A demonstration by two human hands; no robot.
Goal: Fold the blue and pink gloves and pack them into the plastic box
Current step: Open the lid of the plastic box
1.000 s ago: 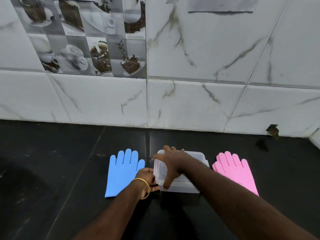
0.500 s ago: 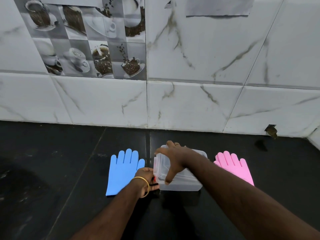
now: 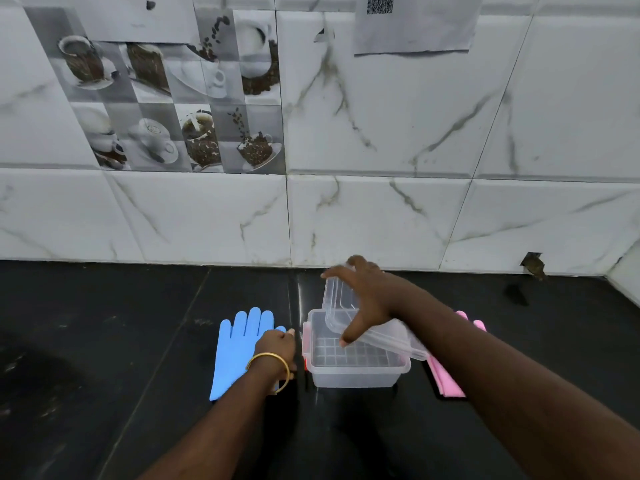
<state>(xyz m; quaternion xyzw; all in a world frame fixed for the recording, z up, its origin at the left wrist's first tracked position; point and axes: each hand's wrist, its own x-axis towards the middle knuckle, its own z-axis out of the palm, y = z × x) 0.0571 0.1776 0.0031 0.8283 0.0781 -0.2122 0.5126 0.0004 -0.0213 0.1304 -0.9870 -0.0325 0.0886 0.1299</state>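
While your right hand [image 3: 363,299] holds the clear lid [image 3: 372,329] up and tipped over the plastic box [image 3: 356,358], fingers spread wide around it, your left hand [image 3: 277,348] is curled up against the box's left side, and I cannot tell if it grips anything. You are on the opening step, so I think you next need to put the lid down somewhere out of the way. Just left of your left hand lies the flat blue glove [image 3: 239,344], and the pink glove [image 3: 446,379] peeks out from under your right arm, both not folded yet.
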